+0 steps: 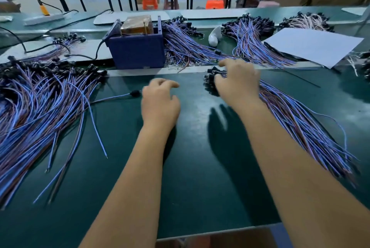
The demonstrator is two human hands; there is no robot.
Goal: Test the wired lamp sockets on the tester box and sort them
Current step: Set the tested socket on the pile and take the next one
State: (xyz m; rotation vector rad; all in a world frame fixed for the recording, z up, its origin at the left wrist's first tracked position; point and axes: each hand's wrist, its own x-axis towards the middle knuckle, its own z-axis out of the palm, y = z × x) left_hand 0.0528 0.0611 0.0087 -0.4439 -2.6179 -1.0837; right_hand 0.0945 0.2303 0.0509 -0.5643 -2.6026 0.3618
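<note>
Both bare forearms are stretched forward, the left hand (160,103) held palm down with fingers loosely curled and nothing gripped, while the right hand (238,81) is spread palm down, its fingers bent downward and blurred

Your right hand (238,81) rests on the socket ends of the right wire bundle (296,119) — fingers curled over them. Your left hand (160,103) hovers loosely curled, empty, near one stray socket (135,93). Blue tester box (136,47) behind.
</note>
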